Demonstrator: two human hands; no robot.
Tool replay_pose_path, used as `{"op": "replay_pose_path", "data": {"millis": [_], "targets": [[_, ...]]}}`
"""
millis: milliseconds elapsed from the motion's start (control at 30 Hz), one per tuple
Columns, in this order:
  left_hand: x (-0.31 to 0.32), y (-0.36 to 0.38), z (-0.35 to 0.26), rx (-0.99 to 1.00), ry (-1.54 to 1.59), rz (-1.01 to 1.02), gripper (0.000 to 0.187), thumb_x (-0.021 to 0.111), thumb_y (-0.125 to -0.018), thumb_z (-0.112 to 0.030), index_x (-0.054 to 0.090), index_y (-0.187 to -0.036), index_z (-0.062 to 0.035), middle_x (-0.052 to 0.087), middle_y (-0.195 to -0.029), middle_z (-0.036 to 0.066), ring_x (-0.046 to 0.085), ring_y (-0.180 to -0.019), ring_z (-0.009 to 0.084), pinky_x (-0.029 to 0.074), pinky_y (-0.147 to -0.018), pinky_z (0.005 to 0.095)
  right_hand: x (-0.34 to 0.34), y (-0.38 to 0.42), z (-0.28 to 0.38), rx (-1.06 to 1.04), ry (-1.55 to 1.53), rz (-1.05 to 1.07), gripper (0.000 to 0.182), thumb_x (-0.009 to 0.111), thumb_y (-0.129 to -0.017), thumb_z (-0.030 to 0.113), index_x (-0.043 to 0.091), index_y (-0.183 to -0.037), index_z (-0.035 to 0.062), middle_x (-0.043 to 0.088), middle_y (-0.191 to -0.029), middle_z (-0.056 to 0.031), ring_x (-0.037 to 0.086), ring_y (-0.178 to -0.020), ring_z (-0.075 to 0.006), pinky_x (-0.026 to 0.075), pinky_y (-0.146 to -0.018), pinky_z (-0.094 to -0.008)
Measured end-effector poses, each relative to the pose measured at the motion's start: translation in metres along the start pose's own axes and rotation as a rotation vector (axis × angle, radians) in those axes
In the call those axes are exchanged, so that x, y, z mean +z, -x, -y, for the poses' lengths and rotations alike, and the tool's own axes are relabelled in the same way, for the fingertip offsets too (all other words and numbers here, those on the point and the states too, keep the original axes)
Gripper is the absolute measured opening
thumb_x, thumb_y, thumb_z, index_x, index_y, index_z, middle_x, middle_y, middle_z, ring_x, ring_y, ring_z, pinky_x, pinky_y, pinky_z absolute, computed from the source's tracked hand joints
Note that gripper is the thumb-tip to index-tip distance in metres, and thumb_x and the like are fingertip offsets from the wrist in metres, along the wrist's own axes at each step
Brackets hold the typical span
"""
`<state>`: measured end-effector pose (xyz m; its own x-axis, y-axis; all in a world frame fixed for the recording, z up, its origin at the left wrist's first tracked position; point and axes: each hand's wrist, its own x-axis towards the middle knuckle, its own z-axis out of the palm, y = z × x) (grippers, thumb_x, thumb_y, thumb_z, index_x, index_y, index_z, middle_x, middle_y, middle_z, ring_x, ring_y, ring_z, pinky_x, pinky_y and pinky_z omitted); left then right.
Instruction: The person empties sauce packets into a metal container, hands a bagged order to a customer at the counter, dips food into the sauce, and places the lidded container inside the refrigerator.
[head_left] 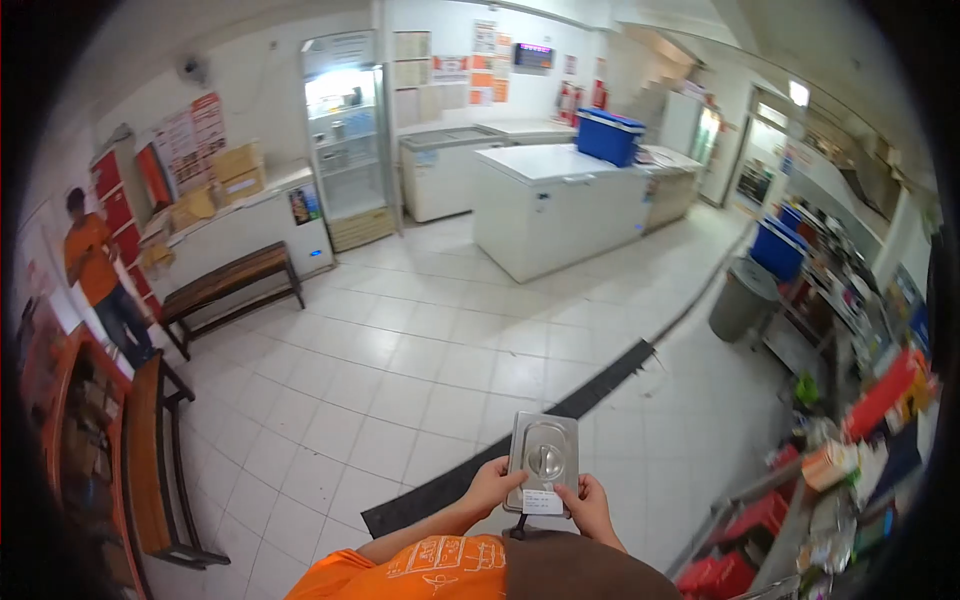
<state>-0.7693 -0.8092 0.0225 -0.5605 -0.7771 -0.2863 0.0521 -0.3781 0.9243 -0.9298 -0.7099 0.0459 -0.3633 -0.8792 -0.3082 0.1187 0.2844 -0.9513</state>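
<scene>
A lidded stainless steel food pan (545, 432) is held in front of my body at the bottom middle of the view. Its lid has a round recess with a small handle. A white label with printed lines (542, 503) lies on the near end of the lid; the text is too small to read. My left hand (495, 484) grips the pan's left edge, thumb on top. On the opposite edge, my right hand (590, 499) is closed with its thumb by the label. The fingers beneath the pan are hidden.
A black floor strip (600, 385) crosses the tiles ahead. White chest freezers (540, 215) stand beyond, one bearing a blue cooler box (608, 138). Wooden benches (150, 455) and a person in an orange shirt (92, 260) are left. A grey bin (745, 298) and cluttered shelves line the right.
</scene>
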Motion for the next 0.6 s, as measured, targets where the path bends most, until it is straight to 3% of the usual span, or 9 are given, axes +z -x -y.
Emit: {"op": "replay_pose_path", "data": {"millis": [100, 200, 267, 333, 433, 533, 567, 600], "targets": [[-0.056, -0.064, -0.014, -0.016, -0.027, -0.078, 0.022, 0.056, -0.083, -0.008, 0.056, -0.101, 0.004, 0.061, -0.087, 0.008, 0.058, -0.074, 0.012, 0.048, -0.065, 0.0258, 0.034, -0.094, 0.004, 0.006, -0.021, 0.1, 0.028, 0.068, -0.079, 0.017, 0.051, -0.092, -0.0022, 0.06, -0.078, -0.0073, 0.056, -0.068, -0.0111, 0.045, -0.058, -0.0249], [-0.104, -0.131, -0.024, 0.029, 0.11, -0.203, 0.023, 0.057, -0.083, -0.009, 0.055, -0.101, 0.004, 0.061, -0.088, 0.008, 0.058, -0.076, 0.0126, 0.047, -0.066, 0.0257, 0.068, -0.198, 0.016, -0.046, 0.055, 0.235, 0.027, 0.067, -0.08, 0.017, 0.049, -0.09, 0.0002, 0.057, -0.071, -0.0044, 0.054, -0.059, -0.0085, 0.042, -0.048, -0.023], [-0.133, -0.166, -0.049, 0.052, 0.096, -0.307, 0.024, 0.058, -0.082, -0.009, 0.055, -0.102, 0.0039, 0.061, -0.088, 0.008, 0.058, -0.078, 0.013, 0.047, -0.068, 0.0261, 0.086, -0.282, 0.003, -0.15, 0.34, 0.322, 0.036, 0.068, -0.08, 0.025, 0.051, -0.094, -0.0031, 0.06, -0.077, -0.0092, 0.057, -0.064, -0.0122, 0.045, -0.052, -0.0243], [-0.164, -0.204, -0.068, 0.066, 0.132, -0.395, 0.024, 0.058, -0.081, -0.008, 0.055, -0.102, 0.0036, 0.062, -0.089, 0.008, 0.058, -0.079, 0.0128, 0.047, -0.069, 0.0261, 0.115, -0.332, 0.049, -0.226, 0.551, 0.412, 0.041, 0.068, -0.08, 0.031, 0.053, -0.094, -0.0046, 0.061, -0.078, -0.0103, 0.057, -0.065, -0.0129, 0.046, -0.053, -0.0253], [-0.214, -0.248, -0.092, 0.129, 0.154, -0.571, 0.019, 0.061, -0.079, -0.01, 0.058, -0.094, 0.0018, 0.06, -0.079, 0.005, 0.056, -0.071, 0.0116, 0.045, -0.063, 0.0259, 0.166, -0.402, 0.096, -0.128, 0.494, 0.631, 0.045, 0.065, -0.08, 0.038, 0.054, -0.091, -0.0043, 0.059, -0.073, -0.0095, 0.055, -0.061, -0.0123, 0.044, -0.051, -0.0262], [-0.256, -0.273, -0.127, 0.159, 0.255, -0.733, 0.014, 0.061, -0.079, -0.008, 0.058, -0.09, 0.0009, 0.06, -0.075, 0.004, 0.055, -0.066, 0.0108, 0.045, -0.06, 0.0244, 0.227, -0.458, 0.143, -0.246, 0.624, 0.775, 0.047, 0.062, -0.082, 0.042, 0.054, -0.088, -0.0037, 0.057, -0.068, -0.0088, 0.053, -0.056, -0.0124, 0.042, -0.048, -0.0259], [-0.27, -0.28, -0.141, 0.183, 0.296, -0.771, 0.013, 0.06, -0.079, -0.007, 0.058, -0.089, 0.0007, 0.06, -0.075, 0.004, 0.056, -0.066, 0.0108, 0.045, -0.06, 0.0241, 0.25, -0.479, 0.14, -0.157, 0.467, 0.844, 0.047, 0.06, -0.083, 0.044, 0.053, -0.084, -0.0031, 0.053, -0.062, -0.0068, 0.05, -0.051, -0.0122, 0.04, -0.045, -0.0256], [-0.287, -0.29, -0.149, 0.21, 0.336, -0.807, 0.012, 0.06, -0.078, -0.006, 0.059, -0.089, 0.0005, 0.061, -0.076, 0.005, 0.056, -0.065, 0.0107, 0.045, -0.059, 0.0239, 0.272, -0.499, 0.143, -0.143, 0.498, 0.881, 0.046, 0.06, -0.083, 0.043, 0.053, -0.084, -0.0029, 0.052, -0.061, -0.0063, 0.049, -0.051, -0.012, 0.039, -0.044, -0.0257]]}}
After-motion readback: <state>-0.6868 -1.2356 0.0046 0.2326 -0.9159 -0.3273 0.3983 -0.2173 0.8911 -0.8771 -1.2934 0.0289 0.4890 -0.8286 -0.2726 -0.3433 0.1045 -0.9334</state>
